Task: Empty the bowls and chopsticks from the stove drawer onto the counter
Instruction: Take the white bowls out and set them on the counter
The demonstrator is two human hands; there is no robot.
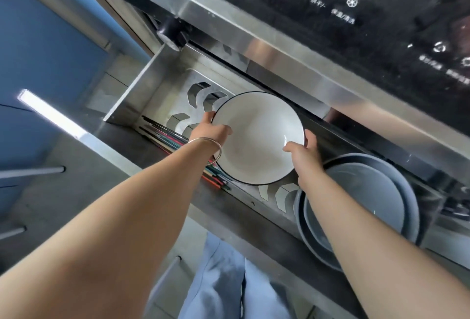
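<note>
- Your left hand point(212, 131) clamped the white bowl point(258, 138) at its nine o'clock rim.
- Your right hand point(304, 150) pinched its four o'clock rim.
- The bowl sat over the open drawer point(132, 94), chopsticks point(173, 140) at its eight o'clock, grey bowls point(361, 196) at four.

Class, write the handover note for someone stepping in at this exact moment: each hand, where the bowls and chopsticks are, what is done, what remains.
Left hand: gripping the left rim of the white bowl.
Right hand: gripping the same bowl's right rim.
White bowl: held by both hands over the open drawer; whether it is lifted clear cannot be told.
Grey bowls: nested, in the drawer to the right.
Chopsticks: lying in the drawer at its front left, partly under the left arm.
Done: drawer open, white bowl grasped.
Left: set the white bowl on the counter, then the grey bowls and chopsticks.
</note>
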